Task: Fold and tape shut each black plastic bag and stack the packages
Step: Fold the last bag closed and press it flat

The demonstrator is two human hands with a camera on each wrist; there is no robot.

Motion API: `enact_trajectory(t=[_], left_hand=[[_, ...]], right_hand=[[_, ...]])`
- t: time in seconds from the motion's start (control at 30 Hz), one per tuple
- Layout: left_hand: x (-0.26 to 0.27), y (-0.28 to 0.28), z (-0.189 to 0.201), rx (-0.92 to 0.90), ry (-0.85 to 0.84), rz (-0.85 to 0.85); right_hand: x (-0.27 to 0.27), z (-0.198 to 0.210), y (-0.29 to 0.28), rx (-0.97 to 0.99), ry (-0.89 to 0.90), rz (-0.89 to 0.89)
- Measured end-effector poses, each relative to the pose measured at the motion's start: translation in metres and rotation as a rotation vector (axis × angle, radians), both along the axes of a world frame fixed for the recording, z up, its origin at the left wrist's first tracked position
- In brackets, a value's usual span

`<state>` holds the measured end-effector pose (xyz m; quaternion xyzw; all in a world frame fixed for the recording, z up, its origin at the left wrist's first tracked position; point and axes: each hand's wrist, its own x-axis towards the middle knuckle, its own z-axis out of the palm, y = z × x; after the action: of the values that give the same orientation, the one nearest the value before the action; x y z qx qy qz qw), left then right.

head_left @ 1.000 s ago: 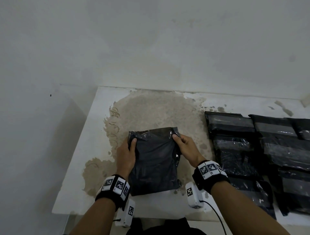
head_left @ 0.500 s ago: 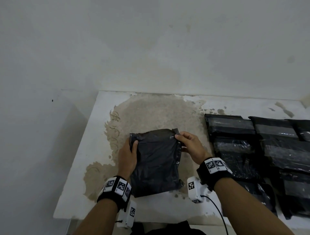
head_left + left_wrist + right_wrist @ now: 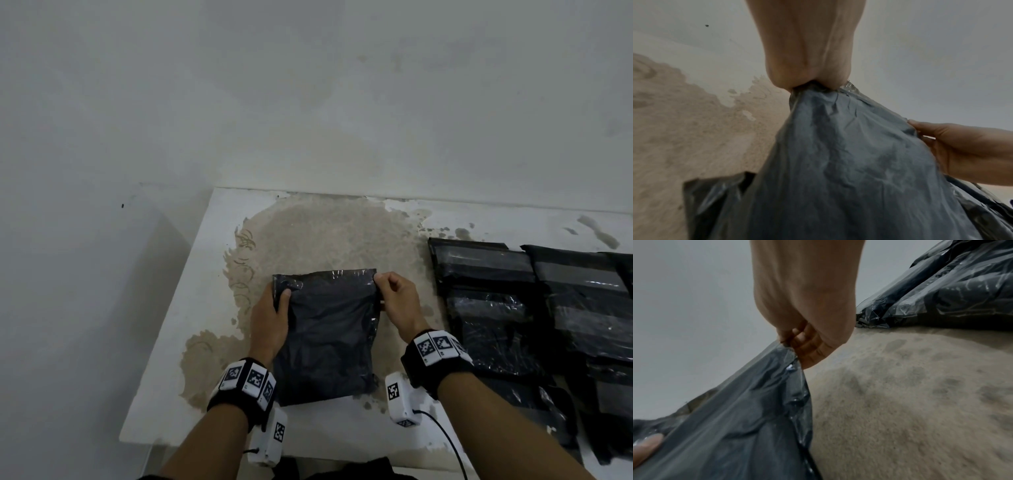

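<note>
Left hand (image 3: 269, 318) and right hand (image 3: 397, 301) each pinch a far corner of the black bag (image 3: 325, 339); taped packages (image 3: 496, 308) lie right of it, bare worktop (image 3: 164, 370) left

— What's around you there?
— You face a plain white wall (image 3: 308, 102); your white table (image 3: 178, 342) butts against it, its top worn to a large brown patch (image 3: 325, 240), under dim light.
</note>
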<state>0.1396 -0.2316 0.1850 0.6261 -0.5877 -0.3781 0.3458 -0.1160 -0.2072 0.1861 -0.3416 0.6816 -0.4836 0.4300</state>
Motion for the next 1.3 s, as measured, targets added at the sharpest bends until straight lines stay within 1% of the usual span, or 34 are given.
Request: enact_trajectory(t=[0.03,0.13,0.23,0.3,0.4,0.53,0.67,0.73,0.87,0.97,1.07,1.2,1.3], left_hand=[[0.000,-0.001,-0.001,0.017,0.008,-0.008],[0.001,-0.002,-0.001,0.072,0.077,-0.018],[0.004,-0.007,0.000,0.091,0.147,0.004],[0.005,-0.011,0.003,0.123,0.196,0.044],[0.005,-0.015,0.008,0.199,0.332,0.081],[0.009,-0.023,0.010,0.214,0.476,0.126],[0.009,-0.023,0.009,0.312,0.706,0.186],[0.008,-0.020,0.009,0.331,0.754,0.183],[0.011,-0.016,0.013,0.317,0.724,0.187],[0.020,-0.021,0.009,0.278,0.597,0.175],[0.030,-0.027,0.003,0.229,0.480,0.203],[0.036,-0.026,0.010,0.215,0.452,0.199],[0.045,-0.028,0.009,0.192,0.425,0.204]], right_hand=[[0.001,-0.004,0.000,0.003,0.009,-0.001],[0.005,-0.004,0.000,-0.015,-0.064,0.015],[0.000,-0.009,-0.002,-0.037,0.003,0.079],[-0.002,-0.013,-0.003,-0.021,0.033,0.087],[-0.001,-0.016,-0.002,-0.023,0.029,0.090],[0.000,-0.018,-0.001,-0.033,0.018,0.108],[0.001,-0.021,-0.002,-0.031,0.008,0.096],[0.003,-0.023,-0.003,-0.021,0.004,0.079],[0.005,-0.023,-0.003,-0.011,0.002,0.066],[0.006,-0.020,-0.004,-0.007,0.001,0.074],[0.008,-0.016,-0.005,-0.007,-0.013,0.104],[0.008,-0.017,-0.010,0.002,-0.001,0.121],[0.012,-0.012,-0.014,0.028,-0.043,0.175]])
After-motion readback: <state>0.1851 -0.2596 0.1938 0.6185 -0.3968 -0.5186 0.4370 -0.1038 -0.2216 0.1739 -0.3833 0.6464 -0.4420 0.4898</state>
